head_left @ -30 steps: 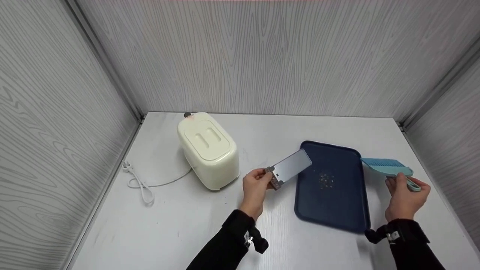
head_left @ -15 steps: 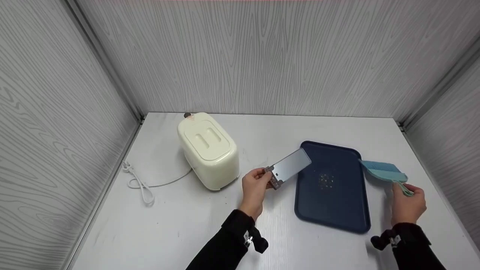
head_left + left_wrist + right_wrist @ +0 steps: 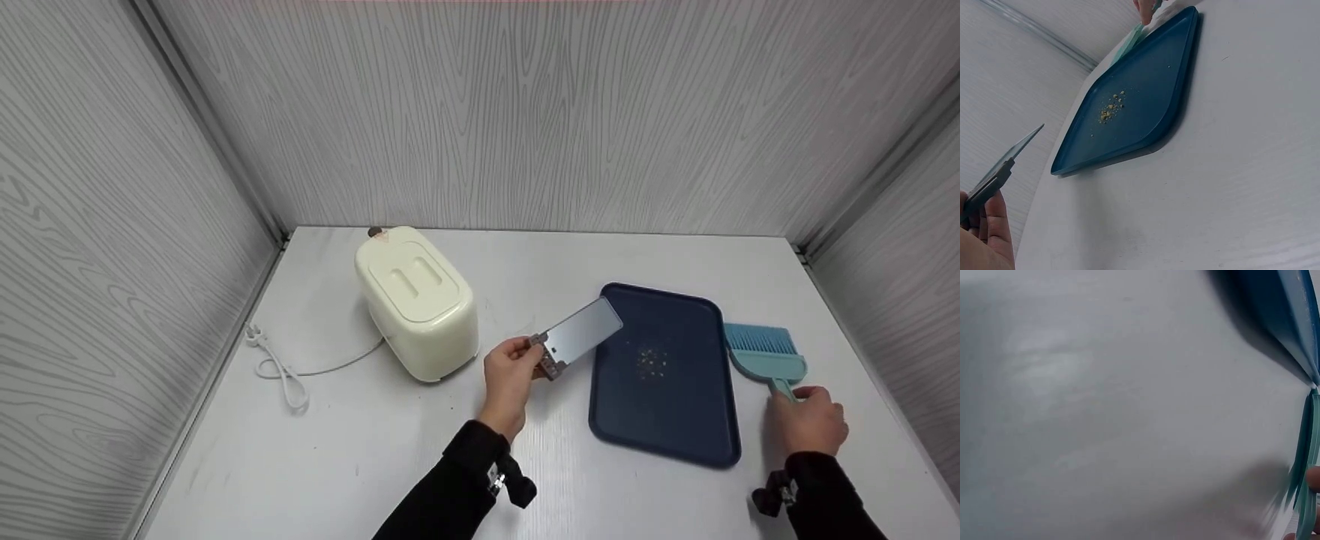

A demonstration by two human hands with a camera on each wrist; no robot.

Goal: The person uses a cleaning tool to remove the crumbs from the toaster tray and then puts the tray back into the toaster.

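My left hand (image 3: 508,384) pinches the grey-brown end of a flat silvery crumb tray (image 3: 585,332), holding it tilted in the air. Its far corner overlaps the left rim of a dark blue serving tray (image 3: 660,427) in the head view. On that serving tray lies a small scatter of crumbs (image 3: 1109,109). To its right, my right hand (image 3: 814,421) grips the handle of a teal brush (image 3: 771,366), bristles pointing away, head right beside the tray's edge. The right wrist view catches only the brush's side (image 3: 1315,433) and a few fingertips (image 3: 1313,478).
A cream toaster (image 3: 416,300) with a closed lid stands left of centre on the white table (image 3: 375,465). Its cord and white plug (image 3: 255,334) lie at the far left. Grey wood-patterned panels (image 3: 525,112) wall in the back and both sides.
My right hand has drawn back toward me with the brush and turned it, so the bristles now point away and the broad face shows. The left hand and crumb tray stay put.
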